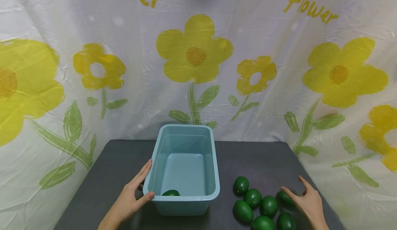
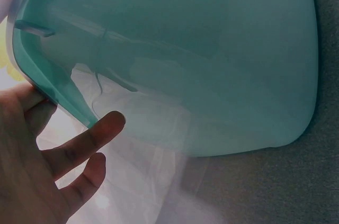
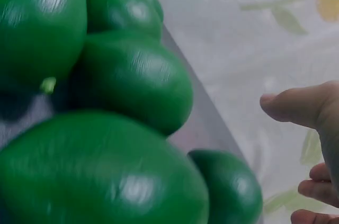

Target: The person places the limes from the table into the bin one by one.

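Left hand [image 1: 131, 197] rests on the near left corner of the smooth pale-blue plastic tub [image 1: 198, 202]; fingers straight along its outer wall, thumb laid on the rim, not curled round it. One glossy green egg-shaped fruit [image 1: 171, 192] lies inside, just past the thumb. Right hand [image 1: 308, 200], fingers spread and relaxed, holds nothing; fingertips touch the nearest of the green fruits [image 1: 262, 206] clustered on the matte dark-grey bench [image 1: 102, 175].
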{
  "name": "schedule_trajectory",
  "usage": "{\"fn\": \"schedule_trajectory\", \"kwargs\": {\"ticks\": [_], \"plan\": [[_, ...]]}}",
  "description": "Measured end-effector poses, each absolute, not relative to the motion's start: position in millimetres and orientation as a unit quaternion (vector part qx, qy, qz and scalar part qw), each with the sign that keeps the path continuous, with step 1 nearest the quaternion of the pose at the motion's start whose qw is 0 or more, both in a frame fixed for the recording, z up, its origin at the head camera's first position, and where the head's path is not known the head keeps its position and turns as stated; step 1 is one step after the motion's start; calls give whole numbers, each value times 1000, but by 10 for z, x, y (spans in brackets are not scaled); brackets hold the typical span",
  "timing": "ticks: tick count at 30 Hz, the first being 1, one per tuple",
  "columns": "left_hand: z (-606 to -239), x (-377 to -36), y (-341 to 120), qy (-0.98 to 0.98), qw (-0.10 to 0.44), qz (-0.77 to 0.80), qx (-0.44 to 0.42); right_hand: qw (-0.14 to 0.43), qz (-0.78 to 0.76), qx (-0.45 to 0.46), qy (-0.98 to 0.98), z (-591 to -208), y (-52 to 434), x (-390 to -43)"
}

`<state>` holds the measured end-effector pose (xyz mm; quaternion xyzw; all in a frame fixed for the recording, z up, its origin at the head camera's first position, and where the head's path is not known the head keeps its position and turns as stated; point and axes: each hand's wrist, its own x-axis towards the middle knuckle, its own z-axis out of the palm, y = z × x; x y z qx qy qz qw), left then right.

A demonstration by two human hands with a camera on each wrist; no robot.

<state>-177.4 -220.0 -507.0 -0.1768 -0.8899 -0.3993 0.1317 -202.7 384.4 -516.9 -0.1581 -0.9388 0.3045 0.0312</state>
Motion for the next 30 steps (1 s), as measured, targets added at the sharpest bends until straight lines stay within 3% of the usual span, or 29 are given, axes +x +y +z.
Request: {"fn": "schedule_trajectory", "kwargs": {"ticks": [14, 30], "plan": [[-5068, -1760, -2194, -887, 135, -402, -180, -13, 242, -134, -961, -5431, 3996, -2046], [-5068, -1766, -2206, -891, 139, -393, -181, -51, 251, -134, -957, -5349, 3926, -1987]]}}
